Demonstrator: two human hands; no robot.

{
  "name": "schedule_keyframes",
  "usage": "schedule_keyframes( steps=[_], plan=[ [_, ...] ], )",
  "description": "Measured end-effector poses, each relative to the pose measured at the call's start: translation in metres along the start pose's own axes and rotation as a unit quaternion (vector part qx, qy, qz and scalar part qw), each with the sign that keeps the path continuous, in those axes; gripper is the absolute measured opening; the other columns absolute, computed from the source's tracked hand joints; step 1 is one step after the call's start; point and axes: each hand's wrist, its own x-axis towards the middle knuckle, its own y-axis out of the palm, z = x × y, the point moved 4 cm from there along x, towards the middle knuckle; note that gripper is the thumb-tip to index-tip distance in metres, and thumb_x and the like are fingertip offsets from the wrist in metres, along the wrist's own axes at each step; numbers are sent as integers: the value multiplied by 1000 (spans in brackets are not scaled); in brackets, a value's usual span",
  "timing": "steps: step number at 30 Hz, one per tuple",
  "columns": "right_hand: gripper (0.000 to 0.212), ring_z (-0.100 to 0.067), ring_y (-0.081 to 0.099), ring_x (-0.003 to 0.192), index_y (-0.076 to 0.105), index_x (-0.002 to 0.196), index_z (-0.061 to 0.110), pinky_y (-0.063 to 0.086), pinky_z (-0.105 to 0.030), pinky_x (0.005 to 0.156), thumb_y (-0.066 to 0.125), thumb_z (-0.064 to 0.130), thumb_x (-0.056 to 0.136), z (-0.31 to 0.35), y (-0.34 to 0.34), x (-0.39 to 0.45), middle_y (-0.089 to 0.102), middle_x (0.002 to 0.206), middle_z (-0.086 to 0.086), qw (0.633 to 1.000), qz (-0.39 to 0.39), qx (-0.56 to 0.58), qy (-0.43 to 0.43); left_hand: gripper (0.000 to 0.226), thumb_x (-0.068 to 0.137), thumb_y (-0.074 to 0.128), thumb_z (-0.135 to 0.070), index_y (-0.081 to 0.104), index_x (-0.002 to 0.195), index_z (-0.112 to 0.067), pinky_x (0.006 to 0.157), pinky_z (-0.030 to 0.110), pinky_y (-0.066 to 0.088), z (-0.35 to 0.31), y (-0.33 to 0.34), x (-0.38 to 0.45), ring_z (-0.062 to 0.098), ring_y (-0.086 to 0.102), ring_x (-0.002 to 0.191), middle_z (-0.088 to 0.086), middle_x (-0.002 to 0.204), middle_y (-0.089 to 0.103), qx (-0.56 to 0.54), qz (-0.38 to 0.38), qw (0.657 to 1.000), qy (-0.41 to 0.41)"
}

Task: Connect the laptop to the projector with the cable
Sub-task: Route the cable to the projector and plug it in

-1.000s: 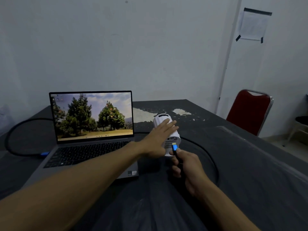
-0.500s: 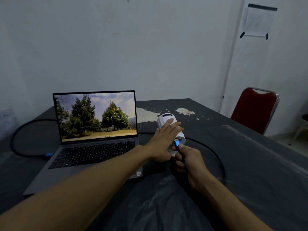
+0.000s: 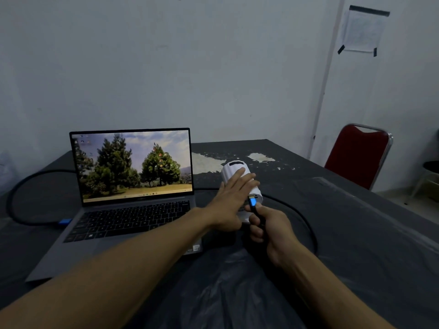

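Projector [image 3: 234, 167]: a small white cylinder-like unit lying on the dark table [image 3: 356, 222] just right of the laptop [image 3: 133, 200], with a dark recessed window in its far end and a grille of small vents on the near face. The left hand [image 3: 231, 198] lies flat over its top and side, fingers straight and spread, pressing rather than closing around it. The right hand [image 3: 268, 226] is curled into a fist clamped on the cable plug [image 3: 252, 202], a black connector with a bright blue band, held up against the near face of the projector; whether it is seated in a port cannot be told.

From the fist the black cable [image 3: 306, 222] loops out to the right across the table and back behind the projector. A second blue plug [image 3: 64, 221] sits at the laptop's left edge, its black lead [image 3: 14, 191] arcing round to the left.

The laptop is grey, open, with a black keyboard; its screen shows a wallpaper of green trees under a cloudy sky, with desktop icons too small to read. A small sticker near its front right corner is illegible.

A sheet of paper [image 3: 361, 32] is taped to the wall at the upper right, its print unreadable. A red chair [image 3: 356, 157] with a metal frame stands beyond the table.
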Motion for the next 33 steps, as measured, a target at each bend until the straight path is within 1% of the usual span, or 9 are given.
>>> schedule_keyframes(
  steps=[4,7,10,13,17,19,23,26,33],
  plan=[
    [25,-9,31,38,65,99,6,23,-22,36,44,18,105,2,0,-2,44,55,2,1000,-10,-15,-7,105,69,65,3,19,160,-24,124,67,6,0,0,3,13,-24,156,-9,172,-1,3,12,1000,2],
    [23,-10,32,40,62,91,9,23,-23,38,46,19,104,3,0,-3,45,56,1,999,-23,-35,-19,106,69,65,3,18,160,-25,124,66,5,2,1,3,12,-24,156,-10,171,-1,8,12,1000,2],
    [19,-10,33,39,60,96,8,24,-23,37,47,20,104,3,0,-2,46,56,1,999,-24,-29,-13,97,77,68,-10,19,160,-25,123,66,2,6,4,5,11,-22,157,-9,172,1,3,9,1000,8],
    [20,-10,32,40,57,89,11,23,-23,38,47,20,104,4,-1,-4,45,56,1,999,-27,-33,-13,75,91,48,-36,24,160,-25,122,69,2,4,2,9,11,-18,157,-7,173,6,-24,10,1000,-15],
    [24,-10,31,41,66,102,6,23,-23,37,46,19,104,4,-2,-5,43,57,1,999,-18,-30,-12,58,104,37,-25,26,160,-22,122,68,-3,1,2,9,12,-17,157,-6,173,8,-67,15,997,-22],
    [26,-9,31,40,67,107,4,23,-22,37,45,18,104,4,-3,-3,42,57,2,1000,-20,-20,-11,54,106,29,-30,29,159,-23,122,66,-6,1,2,6,9,-16,157,-7,172,11,-93,-1,995,-20],
    [27,-9,31,41,65,111,3,23,-23,39,46,21,104,3,-2,-3,42,58,1,999,-14,-40,-19,65,101,9,-47,36,156,-24,123,63,-8,1,3,5,5,-13,157,-10,170,17,-138,-23,990,-31],
    [26,-9,31,40,64,111,3,22,-23,39,45,20,104,3,-1,-3,43,57,1,999,-17,-40,-17,87,89,-2,-66,40,154,-28,124,58,-12,1,3,6,2,-12,156,-12,169,20,-176,-36,983,-41],
    [26,-8,30,38,64,111,2,22,-22,38,45,19,105,3,-1,-3,42,55,2,1000,-18,-23,-7,93,84,-4,-73,43,153,-31,124,58,-13,0,4,6,0,-10,156,-14,168,22,-214,-41,975,-52]
  ],
)
